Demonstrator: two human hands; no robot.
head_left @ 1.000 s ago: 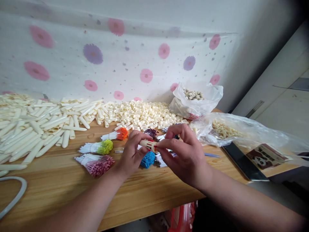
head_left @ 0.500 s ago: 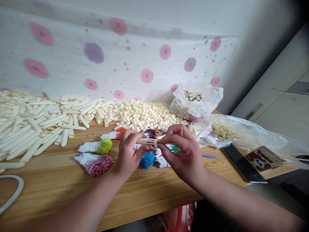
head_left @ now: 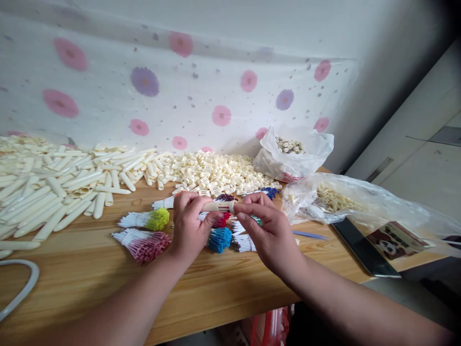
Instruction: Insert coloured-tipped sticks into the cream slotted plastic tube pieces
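Observation:
My left hand (head_left: 189, 225) is closed around a cream multicolour pen barrel (head_left: 224, 206), held level above the table. Dark and red lines show in the barrel's slots. At its right end, the thumb and forefinger of my right hand (head_left: 274, 229) are closed on the tip; whether a small part is between them I cannot make out. Below and around my hands lie bundles of pen refills with coloured ends: yellow (head_left: 157, 219), pink (head_left: 153, 246), blue (head_left: 220, 239) and red (head_left: 222, 220). Other bundles are partly covered by my fingers.
Cream barrels (head_left: 77, 180) heap at the left, beside a pile of slotted sleeves (head_left: 219, 170). Two plastic bags of small parts, one upright (head_left: 273, 156) and one flat (head_left: 306, 194), lie right. Blue tweezers (head_left: 311, 235) and a black phone (head_left: 362, 247) are nearer.
The view has shifted slightly. My right fingers have shifted a little at the barrel's end, and the barrel has turned slightly. My left hand keeps its hold.

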